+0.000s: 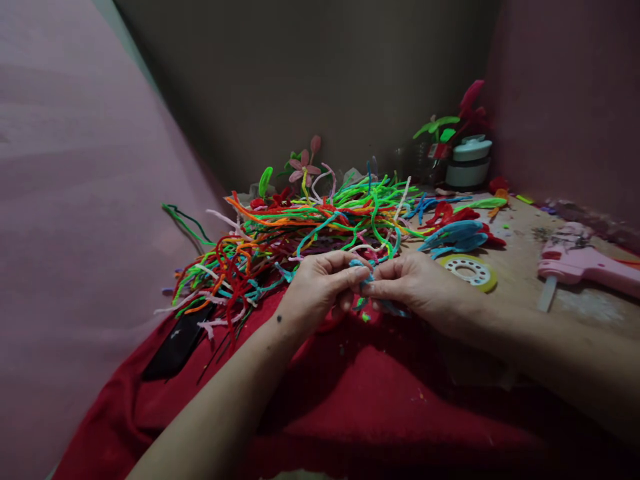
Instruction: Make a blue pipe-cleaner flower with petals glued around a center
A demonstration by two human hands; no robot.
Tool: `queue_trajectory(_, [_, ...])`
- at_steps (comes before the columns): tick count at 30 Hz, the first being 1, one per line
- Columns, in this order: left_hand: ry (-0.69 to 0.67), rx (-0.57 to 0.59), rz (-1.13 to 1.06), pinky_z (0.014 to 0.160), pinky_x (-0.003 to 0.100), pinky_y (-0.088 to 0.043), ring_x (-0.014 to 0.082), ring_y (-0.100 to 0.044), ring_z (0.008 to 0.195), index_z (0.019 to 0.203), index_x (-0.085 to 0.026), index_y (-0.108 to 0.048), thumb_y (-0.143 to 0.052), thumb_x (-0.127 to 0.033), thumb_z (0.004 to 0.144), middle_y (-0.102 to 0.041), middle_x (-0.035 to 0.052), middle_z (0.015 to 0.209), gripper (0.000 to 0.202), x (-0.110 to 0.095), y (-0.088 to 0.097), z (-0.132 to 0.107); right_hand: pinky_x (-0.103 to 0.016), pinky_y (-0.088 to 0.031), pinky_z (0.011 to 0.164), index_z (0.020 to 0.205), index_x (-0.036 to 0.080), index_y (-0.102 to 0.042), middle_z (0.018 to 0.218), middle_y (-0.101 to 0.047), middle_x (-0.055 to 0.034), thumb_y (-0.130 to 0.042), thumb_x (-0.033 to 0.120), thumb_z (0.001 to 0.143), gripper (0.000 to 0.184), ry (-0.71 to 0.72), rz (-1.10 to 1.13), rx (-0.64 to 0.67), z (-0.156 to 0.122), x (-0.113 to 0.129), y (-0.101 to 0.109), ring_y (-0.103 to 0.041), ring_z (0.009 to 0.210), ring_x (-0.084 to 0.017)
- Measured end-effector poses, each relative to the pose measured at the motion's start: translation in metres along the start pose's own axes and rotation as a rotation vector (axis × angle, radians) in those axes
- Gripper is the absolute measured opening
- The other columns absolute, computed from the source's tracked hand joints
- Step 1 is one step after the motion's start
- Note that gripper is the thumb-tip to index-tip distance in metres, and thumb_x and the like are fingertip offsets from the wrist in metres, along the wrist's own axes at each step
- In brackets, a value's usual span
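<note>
From where I stand, the left hand (323, 283) and the right hand (420, 283) meet above the red cloth (390, 387), fingers drawn in to a narrow pinch on a small blue fuzzy piece (361, 265), held between them just in front of the heap of coloured stems (320, 223). The step looks to me like bending or twisting that piece, though the fingers hide much of it; the next move seems to call for one steady pinch while the other works, with blue loops (455, 235) lying near on the tabletop (520, 247).
</note>
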State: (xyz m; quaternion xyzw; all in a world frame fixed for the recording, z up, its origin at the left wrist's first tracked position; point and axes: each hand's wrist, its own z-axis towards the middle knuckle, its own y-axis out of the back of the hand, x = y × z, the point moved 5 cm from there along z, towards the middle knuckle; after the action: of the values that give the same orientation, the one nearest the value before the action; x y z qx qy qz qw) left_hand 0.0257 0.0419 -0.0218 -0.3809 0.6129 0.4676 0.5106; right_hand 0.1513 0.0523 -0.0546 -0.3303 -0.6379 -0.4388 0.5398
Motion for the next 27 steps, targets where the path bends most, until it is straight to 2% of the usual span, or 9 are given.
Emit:
queue_trajectory(2, [0.013, -0.013, 0.022, 0.033, 0.016, -0.025, 0.0035, -0.036, 0.034, 0.072, -0.014, -0.058, -0.061, -0.03, 0.074, -0.051, -0.0047, 0.049, 0.017, 0.0, 0.0, 0.0, -0.023, -0.025, 0.04, 0.057, 0.014, -0.066, 0.046, -0.055, -0.001, -0.062, 0.036, 0.069, 0.025, -0.014, -0.038, 0.011, 0.0, 0.001, 0.0, -0.039, 0.04, -0.008])
queue_trajectory(7, [0.03, -0.138, 0.079, 0.034, 0.016, -0.021, 0.0021, -0.032, 0.032, 0.063, -0.013, -0.056, -0.063, -0.024, 0.071, -0.046, -0.0064, 0.041, 0.016, 0.0, 0.0, 0.001, -0.022, -0.022, 0.039, 0.052, 0.015, -0.059, 0.041, -0.045, 0.0031, -0.061, 0.034, 0.068, 0.025, -0.019, -0.116, 0.003, 0.001, 0.003, 0.0, -0.032, 0.038, -0.006])
queue_trajectory(12, [-0.077, -0.239, 0.22, 0.036, 0.015, -0.025, 0.0021, -0.036, 0.037, 0.06, -0.011, -0.06, -0.064, -0.023, 0.07, -0.049, -0.0048, 0.044, 0.016, -0.007, 0.002, -0.001, -0.02, -0.025, 0.041, 0.054, 0.016, -0.054, 0.046, -0.043, 0.0052, -0.056, 0.026, 0.071, 0.02, 0.184, -0.142, -0.037, -0.005, 0.015, 0.0, -0.034, 0.043, -0.006])
queue_trajectory(15, [0.029, -0.15, 0.028, 0.032, 0.015, -0.021, 0.0018, -0.034, 0.032, 0.061, -0.011, -0.058, -0.064, -0.026, 0.069, -0.049, -0.0042, 0.045, 0.018, -0.003, 0.003, -0.001, -0.02, -0.024, 0.042, 0.051, 0.016, -0.05, 0.045, -0.038, 0.006, -0.055, 0.024, 0.071, 0.022, 0.224, -0.144, -0.065, -0.007, 0.019, 0.0, -0.032, 0.043, -0.005])
queue_trajectory(17, [0.097, -0.076, -0.145, 0.03, 0.015, -0.02, 0.0016, -0.034, 0.031, 0.063, -0.011, -0.058, -0.065, -0.027, 0.069, -0.05, -0.0036, 0.048, 0.018, 0.001, 0.006, 0.0, -0.021, -0.024, 0.041, 0.051, 0.016, -0.051, 0.044, -0.039, 0.0059, -0.056, 0.024, 0.07, 0.022, 0.18, -0.123, -0.047, -0.007, 0.017, -0.002, -0.032, 0.042, -0.005])
queue_trajectory(19, [0.093, -0.078, -0.243, 0.029, 0.014, -0.018, 0.0007, -0.031, 0.03, 0.066, -0.011, -0.059, -0.065, -0.026, 0.068, -0.049, -0.0046, 0.048, 0.017, 0.001, 0.013, 0.003, -0.021, -0.024, 0.041, 0.05, 0.016, -0.053, 0.043, -0.042, 0.0051, -0.057, 0.024, 0.069, 0.021, 0.127, -0.107, -0.017, -0.007, 0.015, -0.004, -0.034, 0.041, -0.006])
queue_trajectory(23, [0.006, -0.146, -0.236, 0.029, 0.014, -0.017, 0.0001, -0.031, 0.03, 0.069, -0.011, -0.059, -0.064, -0.028, 0.071, -0.046, -0.0061, 0.048, 0.018, -0.002, 0.025, 0.005, -0.022, -0.027, 0.041, 0.051, 0.016, -0.055, 0.045, -0.047, 0.0036, -0.059, 0.026, 0.068, 0.02, 0.083, 0.007, -0.034, -0.006, 0.014, -0.004, -0.037, 0.041, -0.006])
queue_trajectory(27, [-0.008, -0.118, -0.167, 0.033, 0.014, -0.022, 0.001, -0.036, 0.034, 0.077, -0.013, -0.06, -0.066, -0.03, 0.07, -0.05, -0.0061, 0.053, 0.02, -0.008, 0.013, 0.001, -0.022, -0.025, 0.041, 0.052, 0.016, -0.054, 0.044, -0.045, 0.004, -0.061, 0.031, 0.068, 0.023, 0.053, 0.086, -0.054, -0.006, 0.012, -0.001, -0.035, 0.04, -0.006])
